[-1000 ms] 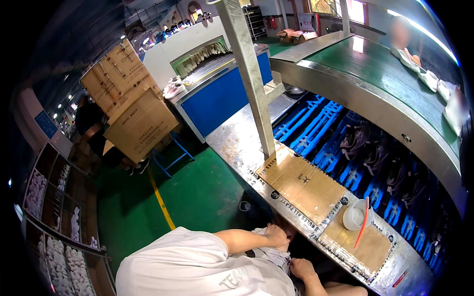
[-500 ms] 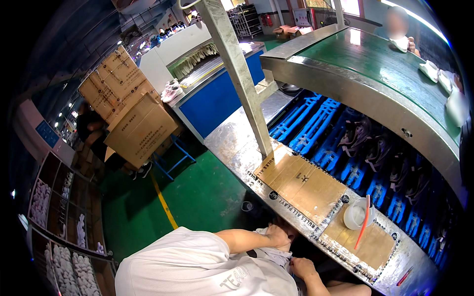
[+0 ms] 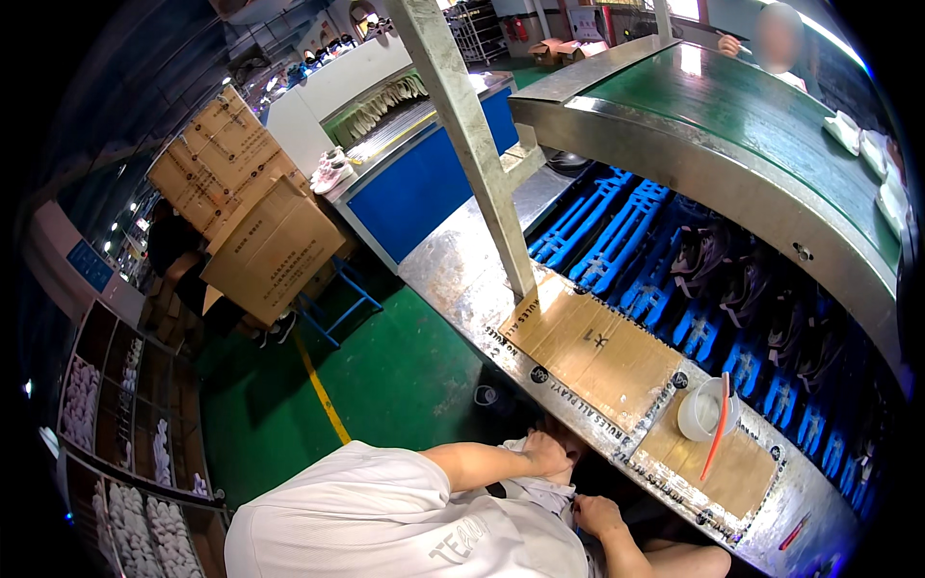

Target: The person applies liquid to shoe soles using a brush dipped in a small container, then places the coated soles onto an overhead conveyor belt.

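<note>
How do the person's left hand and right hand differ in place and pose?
The left hand is higher, close under the bench edge; the right hand is lower and nearer the body. The left forearm lies nearly level; the right one runs off toward the lower right. Both touch a pale item below the bench; whether they grip it is unclear.

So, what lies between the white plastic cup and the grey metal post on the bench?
In the head view, only flat brown cardboard lies between the cup and the post.
</note>
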{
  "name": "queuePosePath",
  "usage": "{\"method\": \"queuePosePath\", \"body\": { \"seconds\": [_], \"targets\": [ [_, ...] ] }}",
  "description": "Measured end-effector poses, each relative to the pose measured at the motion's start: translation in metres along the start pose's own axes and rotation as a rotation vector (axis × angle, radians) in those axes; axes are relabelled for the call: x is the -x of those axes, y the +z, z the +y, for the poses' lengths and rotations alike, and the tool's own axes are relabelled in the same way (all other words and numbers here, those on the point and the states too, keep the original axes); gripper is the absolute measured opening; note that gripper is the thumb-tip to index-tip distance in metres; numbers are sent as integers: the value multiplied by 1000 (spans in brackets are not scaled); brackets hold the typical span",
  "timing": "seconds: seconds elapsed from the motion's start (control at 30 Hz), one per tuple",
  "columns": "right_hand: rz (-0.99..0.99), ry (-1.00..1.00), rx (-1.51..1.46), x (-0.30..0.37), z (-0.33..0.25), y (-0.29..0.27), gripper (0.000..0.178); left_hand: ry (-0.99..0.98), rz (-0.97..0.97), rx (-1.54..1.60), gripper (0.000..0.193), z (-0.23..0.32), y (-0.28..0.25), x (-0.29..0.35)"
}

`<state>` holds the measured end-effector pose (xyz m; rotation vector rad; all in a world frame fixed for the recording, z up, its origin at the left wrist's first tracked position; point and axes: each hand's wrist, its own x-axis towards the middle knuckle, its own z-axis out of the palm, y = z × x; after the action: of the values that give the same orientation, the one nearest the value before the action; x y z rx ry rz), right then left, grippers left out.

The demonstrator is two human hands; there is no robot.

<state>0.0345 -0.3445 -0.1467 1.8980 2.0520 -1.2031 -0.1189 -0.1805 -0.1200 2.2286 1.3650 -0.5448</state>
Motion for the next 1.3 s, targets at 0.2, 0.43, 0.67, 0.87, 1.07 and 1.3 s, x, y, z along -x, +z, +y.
{"method": "queuePosePath", "body": {
  "seconds": [0.2,0.43,0.67,0.87,1.07,1.3],
  "targets": [
    [12,-12,2,-4,1,5,25,-10,37,-13,86,-6,13,-7],
    [23,-2,12,1,-2,-1,25,-24,25,26,89,-1,9,-5],
    [8,6,3,0,-1,0,26,9,60,-5,87,2,1,-2],
    [-8,16,-4,3,-4,-5,27,3,50,-12,85,2,6,-4],
    [-8,-1,7,2,-4,-5,26,-5,63,-25,86,0,10,-6],
    [0,-2,-23,0,-1,-3,27,-9,24,-28,85,4,2,-4]
  ]
}}
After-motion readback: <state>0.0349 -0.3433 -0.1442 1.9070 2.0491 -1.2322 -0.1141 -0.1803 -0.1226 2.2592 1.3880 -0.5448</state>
